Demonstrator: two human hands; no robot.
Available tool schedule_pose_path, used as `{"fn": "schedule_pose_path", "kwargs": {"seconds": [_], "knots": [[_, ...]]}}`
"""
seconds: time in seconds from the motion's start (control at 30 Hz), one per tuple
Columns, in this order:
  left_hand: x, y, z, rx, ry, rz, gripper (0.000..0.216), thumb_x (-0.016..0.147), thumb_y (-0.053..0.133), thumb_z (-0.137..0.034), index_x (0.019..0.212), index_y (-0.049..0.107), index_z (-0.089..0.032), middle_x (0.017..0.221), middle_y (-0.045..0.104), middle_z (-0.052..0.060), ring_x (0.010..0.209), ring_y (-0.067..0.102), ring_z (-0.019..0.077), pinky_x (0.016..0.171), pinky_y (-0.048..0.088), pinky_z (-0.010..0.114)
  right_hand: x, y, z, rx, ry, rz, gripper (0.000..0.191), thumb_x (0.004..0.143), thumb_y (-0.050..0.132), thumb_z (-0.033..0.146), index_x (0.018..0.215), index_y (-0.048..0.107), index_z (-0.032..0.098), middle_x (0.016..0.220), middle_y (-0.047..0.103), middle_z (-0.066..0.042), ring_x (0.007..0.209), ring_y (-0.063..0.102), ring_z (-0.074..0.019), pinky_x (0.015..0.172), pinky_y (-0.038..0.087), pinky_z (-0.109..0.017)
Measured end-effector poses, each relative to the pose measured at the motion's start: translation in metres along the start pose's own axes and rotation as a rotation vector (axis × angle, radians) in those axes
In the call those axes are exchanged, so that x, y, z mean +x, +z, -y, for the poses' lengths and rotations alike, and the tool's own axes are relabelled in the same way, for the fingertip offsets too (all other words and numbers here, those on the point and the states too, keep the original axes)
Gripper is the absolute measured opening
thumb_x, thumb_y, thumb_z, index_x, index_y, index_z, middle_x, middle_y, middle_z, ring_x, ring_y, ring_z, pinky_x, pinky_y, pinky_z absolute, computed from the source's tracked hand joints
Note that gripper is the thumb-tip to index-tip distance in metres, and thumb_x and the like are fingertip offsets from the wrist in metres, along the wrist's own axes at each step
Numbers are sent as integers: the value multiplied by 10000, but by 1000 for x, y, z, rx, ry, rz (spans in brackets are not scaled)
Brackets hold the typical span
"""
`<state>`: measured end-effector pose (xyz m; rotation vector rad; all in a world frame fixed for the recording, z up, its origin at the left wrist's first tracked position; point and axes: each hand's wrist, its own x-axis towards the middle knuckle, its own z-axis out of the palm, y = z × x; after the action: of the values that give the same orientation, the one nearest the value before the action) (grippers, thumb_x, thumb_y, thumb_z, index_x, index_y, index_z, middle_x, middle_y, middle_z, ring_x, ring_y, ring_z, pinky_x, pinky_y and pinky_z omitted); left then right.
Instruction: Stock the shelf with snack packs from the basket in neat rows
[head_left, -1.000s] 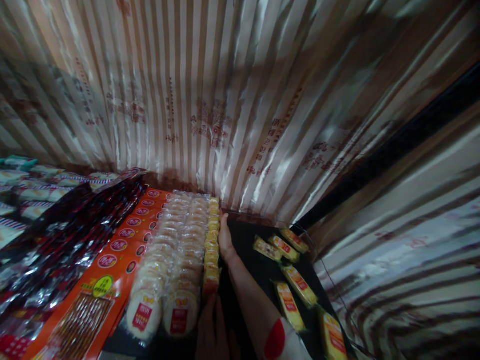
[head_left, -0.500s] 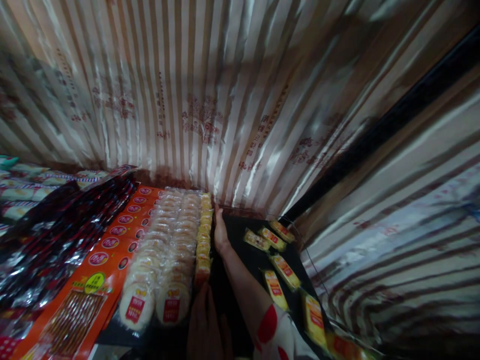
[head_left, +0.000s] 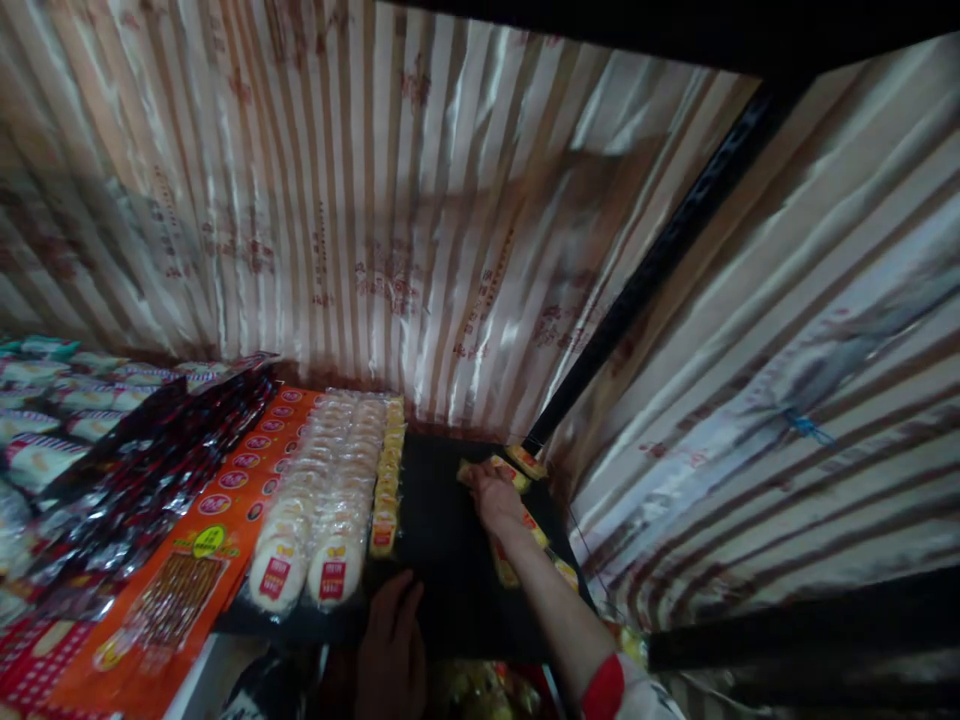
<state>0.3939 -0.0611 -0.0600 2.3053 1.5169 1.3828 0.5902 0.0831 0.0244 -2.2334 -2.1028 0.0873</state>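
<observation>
My right hand [head_left: 493, 494] reaches deep onto the black shelf [head_left: 442, 540] and rests on the small yellow snack packets [head_left: 512, 470] scattered at its back right; its fingers curl over one of them. A row of the same yellow packets [head_left: 386, 478] stands lined up along the left side of the bare patch. My left hand [head_left: 391, 648] lies at the shelf's front edge, fingers flat on the black surface, holding nothing.
Two rows of round white rice crackers [head_left: 324, 495] sit left of the yellow row, then orange snack bags [head_left: 225, 500] and dark foil bags [head_left: 127, 470]. Striped shiny paper [head_left: 360, 220] lines the back and right walls. A black post [head_left: 637, 290] runs up the corner.
My right hand has left the yellow row and moved right onto the loose packets at the back right. My left hand now lies flat at the front edge. The view has pulled back.
</observation>
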Motion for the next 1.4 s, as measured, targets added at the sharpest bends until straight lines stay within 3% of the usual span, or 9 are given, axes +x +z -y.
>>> {"fn": "schedule_pose_path", "kwargs": {"seconds": [0.27, 0.47, 0.6, 0.73, 0.83, 0.97, 1.13, 1.27, 1.4], "knots": [[15, -7, -27, -78, -124, 71, 379, 820, 351, -87, 1113, 579, -164, 1218, 550, 122, 1131, 518, 203, 916, 488, 398, -36, -4, 51, 118, -207, 80, 242, 800, 481, 158, 960, 659, 197, 948, 697, -81, 922, 610, -194, 923, 344, -300], [21, -10, -35, -168, -256, 111, 419, 760, 369, -95, 1127, 570, -110, 1241, 524, 150, 1171, 485, 230, 978, 429, 429, -70, 2, 52, 342, -244, 105, 265, 761, 528, 178, 984, 669, 202, 962, 696, -69, 935, 605, -210, 885, 380, -320], [16, -15, -38, -290, -426, 162, 468, 744, 384, -100, 1193, 514, -112, 1279, 492, 149, 1101, 542, 206, 958, 441, 391, -82, 4, 43, 778, -156, 189, 178, 723, 585, 258, 855, 695, 211, 766, 691, -21, 746, 624, -200, 735, 446, -316], [20, -18, -49, -425, -613, 147, 413, 802, 414, -206, 1201, 496, -137, 1203, 553, 133, 947, 607, 170, 910, 460, 359, -91, 1, 37, 1405, 101, 249, 263, 639, 699, 339, 862, 677, 202, 767, 691, -17, 732, 628, -176, 748, 467, -320], [28, -17, -60, -597, -751, 140, 415, 828, 434, -286, 1215, 477, -143, 1173, 574, 130, 868, 619, 147, 823, 498, 306, -97, -3, 34, 1663, 242, 297, 275, 635, 724, 324, 871, 657, 198, 771, 693, -22, 702, 636, -154, 711, 482, -298], [39, -13, -69, -785, -820, 136, 474, 823, 473, -306, 1255, 420, -119, 1126, 571, 143, 775, 619, 140, 621, 524, 252, -102, -8, 31, 1786, 323, 344, 265, 669, 711, 280, 909, 624, 209, 747, 691, -11, 645, 636, -129, 640, 482, -262], [55, -9, -68, -897, -885, 61, 549, 772, 572, -353, 1233, 419, -97, 1035, 573, 133, 742, 626, 149, 549, 516, 237, -106, -13, 29, 1912, 283, 292, 518, 654, 697, 253, 1142, 526, 281, 756, 671, 33, 669, 638, -124, 688, 488, -277], [78, -7, -63, -904, -907, 17, 559, 769, 586, -379, 1222, 436, -88, 1074, 566, 147, 739, 628, 142, 573, 521, 238, -105, -19, 29, 1948, 177, 243, 588, 617, 691, 217, 1170, 513, 309, 783, 647, 49, 749, 625, -128, 789, 470, -303], [106, -7, -51, -720, -859, 25, 403, 796, 536, -261, 1169, 509, -112, 1082, 601, 129, 850, 614, 169, 703, 526, 287, -92, -18, 27, 1894, 140, 176, 428, 598, 676, 210, 1012, 590, 275, 879, 643, 30, 857, 597, -142, 823, 446, -290]]}}
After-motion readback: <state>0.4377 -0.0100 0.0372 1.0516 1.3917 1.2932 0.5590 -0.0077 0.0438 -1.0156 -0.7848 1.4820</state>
